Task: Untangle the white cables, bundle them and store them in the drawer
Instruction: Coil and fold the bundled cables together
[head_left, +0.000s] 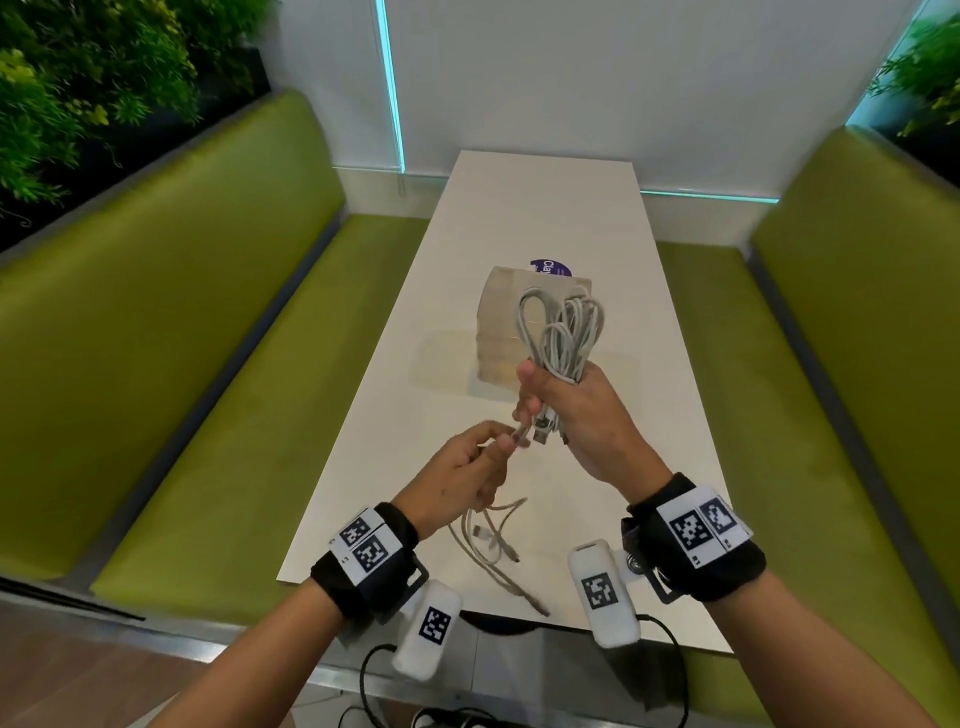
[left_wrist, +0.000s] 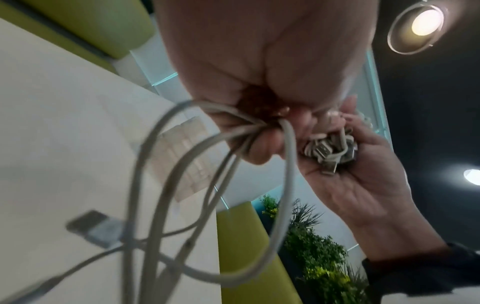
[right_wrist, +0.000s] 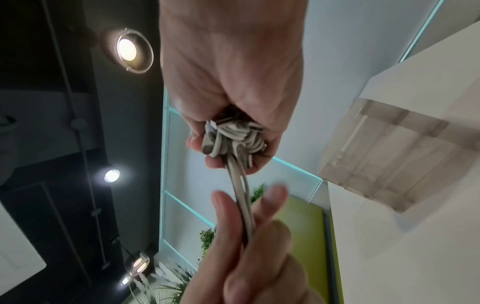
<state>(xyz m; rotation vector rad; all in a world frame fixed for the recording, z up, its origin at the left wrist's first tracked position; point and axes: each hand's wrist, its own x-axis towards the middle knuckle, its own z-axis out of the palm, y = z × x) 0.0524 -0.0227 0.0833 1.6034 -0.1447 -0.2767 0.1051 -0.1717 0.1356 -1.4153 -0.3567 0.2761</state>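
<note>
My right hand (head_left: 561, 410) grips a bundle of looped white cables (head_left: 563, 332) upright above the white table (head_left: 540, 218). The loops stand up out of the fist and the plug ends (right_wrist: 233, 139) bunch under it. My left hand (head_left: 483, 457) pinches cable strands (left_wrist: 259, 127) just below the right fist. From that hand loose cable loops (head_left: 493, 545) hang down and trail onto the table's near edge. A blurred USB plug (left_wrist: 91, 226) dangles in the left wrist view. A small clear drawer unit (head_left: 514, 332) stands on the table behind the bundle.
Green padded benches (head_left: 218, 291) run along both sides of the table. A purple round sticker (head_left: 550, 267) lies behind the drawer unit. Plants (head_left: 78, 78) top the bench backs. A white wall with a lit strip closes the far end.
</note>
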